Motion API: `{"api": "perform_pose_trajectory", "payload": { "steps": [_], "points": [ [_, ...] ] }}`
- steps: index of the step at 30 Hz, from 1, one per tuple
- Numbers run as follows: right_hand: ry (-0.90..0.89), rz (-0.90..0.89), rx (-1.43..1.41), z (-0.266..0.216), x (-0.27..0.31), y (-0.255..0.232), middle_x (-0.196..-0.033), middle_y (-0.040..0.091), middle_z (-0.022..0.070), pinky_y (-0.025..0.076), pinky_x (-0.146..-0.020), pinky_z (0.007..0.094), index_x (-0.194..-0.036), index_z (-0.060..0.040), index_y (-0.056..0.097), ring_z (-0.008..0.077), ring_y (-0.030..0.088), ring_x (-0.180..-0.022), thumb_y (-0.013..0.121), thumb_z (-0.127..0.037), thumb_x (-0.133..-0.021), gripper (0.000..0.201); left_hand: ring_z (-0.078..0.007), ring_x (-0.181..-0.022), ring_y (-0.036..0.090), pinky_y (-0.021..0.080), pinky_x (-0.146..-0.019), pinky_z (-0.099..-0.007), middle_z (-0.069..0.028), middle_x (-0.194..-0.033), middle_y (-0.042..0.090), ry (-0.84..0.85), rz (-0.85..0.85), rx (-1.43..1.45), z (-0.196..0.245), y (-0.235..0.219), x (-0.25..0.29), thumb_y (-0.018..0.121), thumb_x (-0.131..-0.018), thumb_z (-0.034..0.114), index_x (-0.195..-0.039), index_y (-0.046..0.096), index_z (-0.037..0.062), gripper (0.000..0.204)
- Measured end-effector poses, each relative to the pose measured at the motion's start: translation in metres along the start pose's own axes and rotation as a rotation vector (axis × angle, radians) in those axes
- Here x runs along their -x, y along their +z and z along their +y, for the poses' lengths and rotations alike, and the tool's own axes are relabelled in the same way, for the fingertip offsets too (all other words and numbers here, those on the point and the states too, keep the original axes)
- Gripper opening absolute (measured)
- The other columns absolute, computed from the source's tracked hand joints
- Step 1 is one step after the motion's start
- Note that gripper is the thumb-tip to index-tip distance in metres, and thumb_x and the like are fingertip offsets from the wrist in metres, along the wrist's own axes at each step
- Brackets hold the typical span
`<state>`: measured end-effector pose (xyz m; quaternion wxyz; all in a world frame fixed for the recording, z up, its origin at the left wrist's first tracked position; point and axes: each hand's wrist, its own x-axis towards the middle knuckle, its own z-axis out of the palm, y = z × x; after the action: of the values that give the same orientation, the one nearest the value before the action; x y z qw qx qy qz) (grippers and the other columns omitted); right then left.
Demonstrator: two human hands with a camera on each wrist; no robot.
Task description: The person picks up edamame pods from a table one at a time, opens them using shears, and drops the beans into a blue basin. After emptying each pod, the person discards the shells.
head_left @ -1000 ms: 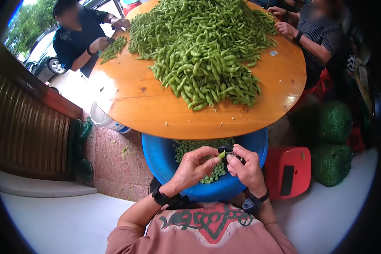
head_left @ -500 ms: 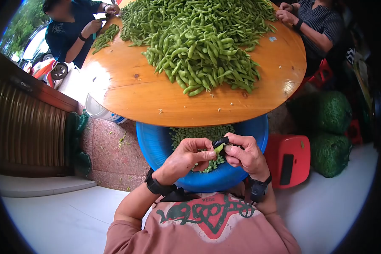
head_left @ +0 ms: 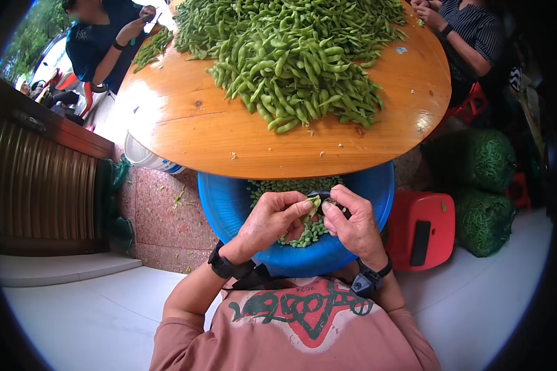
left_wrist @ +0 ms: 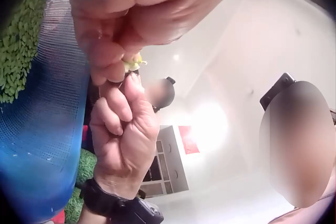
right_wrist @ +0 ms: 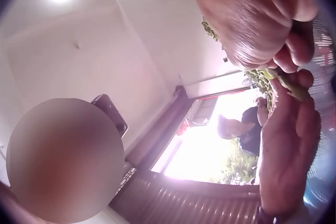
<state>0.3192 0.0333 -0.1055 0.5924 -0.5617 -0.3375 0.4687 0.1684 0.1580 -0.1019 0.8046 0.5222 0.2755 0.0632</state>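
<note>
Over the blue basin my left hand [head_left: 269, 219] pinches a green bean pod [head_left: 314, 204] between thumb and fingers. My right hand [head_left: 354, 226] meets it from the other side, thumb and forefinger pinching the pod's end. Something black [head_left: 322, 194] sits at the right fingertips, partly hidden. In the left wrist view the split-looking pod [left_wrist: 135, 63] shows pale green between both sets of fingertips. The right wrist view has the pod [right_wrist: 293, 86] lying along the left fingers. Below the hands, shelled green beans [head_left: 306, 235] cover the bottom of the blue basin [head_left: 220, 201].
A wooden table [head_left: 185, 145] bearing a big heap of pods [head_left: 303, 74] overhangs the basin. Two people work at its far sides. A red stool [head_left: 424, 229] and green net sacks [head_left: 486, 216] stand at right, a white bucket [head_left: 143, 153] at left.
Both hands stay together over the basin, the pod turning and opening between their fingers. The head view has shifted, so the table and heap sit higher in it.
</note>
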Motion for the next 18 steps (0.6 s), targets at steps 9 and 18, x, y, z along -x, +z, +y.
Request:
{"api": "perform_pose_trajectory", "payload": {
  "steps": [9, 18],
  "points": [
    [-0.404, 0.194, 0.647, -0.005, -0.003, 0.018, -0.085, 0.058, 0.0151, 0.048, -0.061, 0.037, -0.091, 0.0043, 0.06, 0.0296, 0.061, -0.07, 0.059, 0.002, -0.087, 0.004, -0.0112, -0.082, 0.059, 0.051, -0.076, -0.0263, -0.0018, -0.093, 0.059, 0.066, -0.086, 0.243, -0.021, 0.004, -0.006, 0.056, -0.103, 0.024, -0.11, 0.056, 0.0041, 0.021],
    [-0.166, 0.183, 0.364, 0.01, -0.005, 0.011, -0.082, 0.054, 0.0082, 0.043, -0.052, 0.0294, -0.09, 0.005, 0.057, 0.0139, 0.053, -0.06, 0.056, 0.004, -0.089, 0.002, -0.0131, -0.084, 0.051, 0.048, -0.074, -0.0297, -0.0048, -0.095, 0.05, 0.277, -0.022, 0.181, -0.039, 0.015, -0.013, 0.045, -0.1, 0.013, -0.103, 0.05, 0.0029, 0.012]
  ]
}}
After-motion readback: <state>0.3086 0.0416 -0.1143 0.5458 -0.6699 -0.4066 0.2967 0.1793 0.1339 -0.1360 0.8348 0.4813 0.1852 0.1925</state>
